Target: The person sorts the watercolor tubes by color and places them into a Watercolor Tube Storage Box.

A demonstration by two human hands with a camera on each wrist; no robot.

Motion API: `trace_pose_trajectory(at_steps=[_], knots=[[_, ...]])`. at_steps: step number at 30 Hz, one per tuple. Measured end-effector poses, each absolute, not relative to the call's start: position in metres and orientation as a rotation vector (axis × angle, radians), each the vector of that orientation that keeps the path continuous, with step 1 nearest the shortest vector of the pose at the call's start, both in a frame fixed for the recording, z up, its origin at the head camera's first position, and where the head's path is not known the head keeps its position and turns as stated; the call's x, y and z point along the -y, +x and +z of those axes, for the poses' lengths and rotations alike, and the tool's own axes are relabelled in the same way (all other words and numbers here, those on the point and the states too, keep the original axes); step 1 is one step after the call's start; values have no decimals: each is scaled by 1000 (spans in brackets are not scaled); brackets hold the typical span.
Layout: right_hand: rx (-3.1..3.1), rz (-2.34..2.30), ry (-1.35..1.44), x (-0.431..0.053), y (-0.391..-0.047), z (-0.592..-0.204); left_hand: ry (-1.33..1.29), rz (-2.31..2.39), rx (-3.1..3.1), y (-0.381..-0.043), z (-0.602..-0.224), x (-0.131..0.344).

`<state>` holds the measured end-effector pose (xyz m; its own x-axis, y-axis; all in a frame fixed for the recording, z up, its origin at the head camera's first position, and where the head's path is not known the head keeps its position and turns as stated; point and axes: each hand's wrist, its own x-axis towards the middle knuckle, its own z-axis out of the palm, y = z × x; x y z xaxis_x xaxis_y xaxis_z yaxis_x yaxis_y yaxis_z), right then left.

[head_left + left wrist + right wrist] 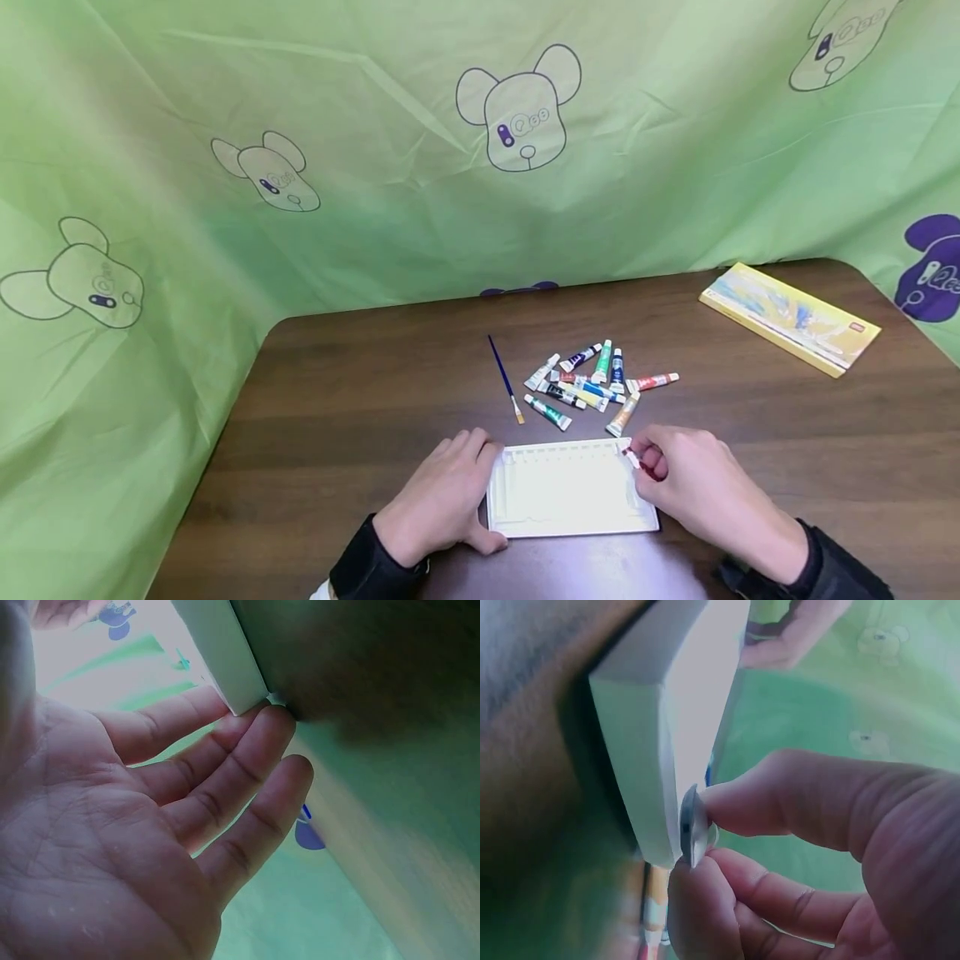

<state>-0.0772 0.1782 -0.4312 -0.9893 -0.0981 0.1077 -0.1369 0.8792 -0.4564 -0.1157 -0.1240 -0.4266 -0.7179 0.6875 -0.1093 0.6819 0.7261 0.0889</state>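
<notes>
A white rectangular paint palette [566,492] lies on the table between both hands. My left hand [448,493] rests against its left side, the thumb by the near corner. In the left wrist view the extended fingers [259,761] touch the palette's edge. With thumb and fingers, my right hand [701,477] pinches a small white and dark red paint tube [632,457] at the palette's far right corner. The right wrist view shows the tube's flat grey end [693,826] close against the palette's side; the fingers hide much of its body.
Several paint tubes [551,412] lie in a loose pile beyond the palette, an orange one [622,414] nearest its far edge. Left of them lies a blue-handled paintbrush [502,371]. A yellow box [791,319] sits at the back right, before a green curtain [375,233].
</notes>
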Motion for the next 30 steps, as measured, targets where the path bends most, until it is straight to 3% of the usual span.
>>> trace_pose_trajectory(at_steps=[14, 30], knots=[[3032, 680, 154, -162, -74, -435, 1128, 60, -2805, -115, -427, 124], [2985, 403, 415, -164, -70, -443, 1073, 73, -2762, -116, -428, 124]])
